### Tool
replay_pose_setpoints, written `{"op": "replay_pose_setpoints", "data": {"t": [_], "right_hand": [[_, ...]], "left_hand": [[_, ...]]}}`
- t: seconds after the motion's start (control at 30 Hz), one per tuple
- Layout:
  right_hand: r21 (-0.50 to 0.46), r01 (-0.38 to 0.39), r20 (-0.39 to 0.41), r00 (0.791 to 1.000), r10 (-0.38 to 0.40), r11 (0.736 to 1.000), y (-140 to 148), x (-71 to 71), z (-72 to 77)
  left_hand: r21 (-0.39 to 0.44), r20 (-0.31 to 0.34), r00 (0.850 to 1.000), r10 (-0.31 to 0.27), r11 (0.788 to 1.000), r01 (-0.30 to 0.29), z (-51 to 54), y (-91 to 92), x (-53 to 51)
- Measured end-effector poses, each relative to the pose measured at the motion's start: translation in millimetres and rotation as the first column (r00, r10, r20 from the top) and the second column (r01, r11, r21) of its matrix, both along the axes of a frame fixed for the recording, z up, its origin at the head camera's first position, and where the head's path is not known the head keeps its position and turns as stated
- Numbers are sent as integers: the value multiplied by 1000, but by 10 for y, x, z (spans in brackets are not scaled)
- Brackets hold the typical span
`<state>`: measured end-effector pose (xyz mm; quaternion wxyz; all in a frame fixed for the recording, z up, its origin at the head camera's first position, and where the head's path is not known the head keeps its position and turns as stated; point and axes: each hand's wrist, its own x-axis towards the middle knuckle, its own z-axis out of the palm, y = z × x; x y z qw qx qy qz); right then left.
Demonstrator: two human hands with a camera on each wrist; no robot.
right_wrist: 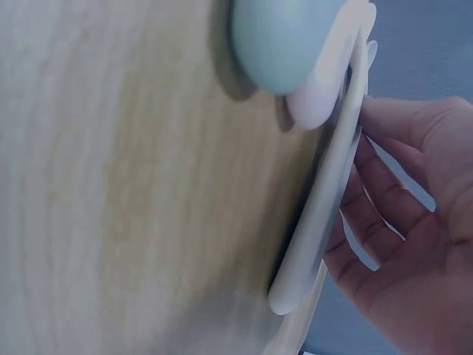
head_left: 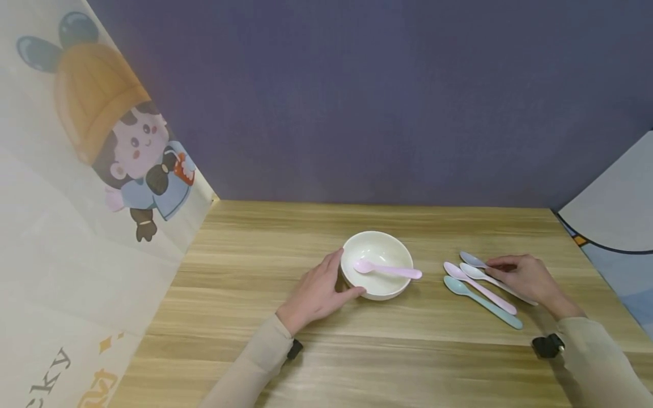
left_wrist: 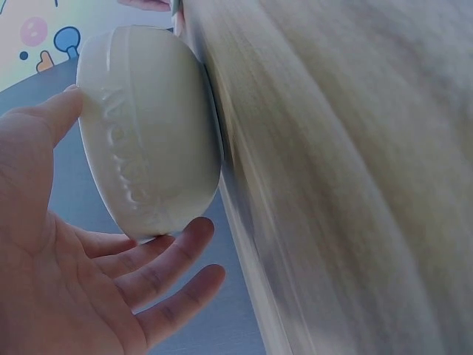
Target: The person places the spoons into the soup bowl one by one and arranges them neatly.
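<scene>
A white bowl (head_left: 377, 243) stands on the wooden table, a pink spoon (head_left: 393, 271) lying in it with its handle over the right rim. My left hand (head_left: 316, 292) holds the bowl's left side, thumb and fingers spread around it; raised lettering shows on the bowl wall (left_wrist: 159, 126) in the left wrist view. At right, my right hand (head_left: 525, 277) pinches the handle of a grey-purple spoon (head_left: 472, 259); the grip itself is partly hidden. Beside it lie a white spoon (head_left: 474, 272), a second pink spoon (head_left: 482, 289) and a mint-green spoon (head_left: 482, 302).
A dark blue panel (head_left: 377, 102) rises behind the table (head_left: 388, 351). On the left is a pale wall (head_left: 61, 260) with a cartoon figure, and another printed panel (head_left: 612, 209) borders the right side. The loose spoons lie close together, bowl ends toward the left.
</scene>
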<state>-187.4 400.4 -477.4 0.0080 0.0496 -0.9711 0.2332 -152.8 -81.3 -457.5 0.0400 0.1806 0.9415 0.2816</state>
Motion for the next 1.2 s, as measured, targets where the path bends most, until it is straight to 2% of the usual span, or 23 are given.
{"op": "replay_pose_setpoints", "data": {"t": [0.17,0.7,1.2], "right_hand": [[7,-7,-7,1000,7,1000,-11,8,32],[-3,-1,69,998,2,1000,-41,35,147],[0,-19,40,999,19,1000,-60,42,158]], "left_hand": [[11,-3,1000,-2,1000,2,-1,-3,2],[23,-8,1000,-10,1000,10,15,-8,15],[0,-15,1000,-14,1000,14,31,-24,17]]}}
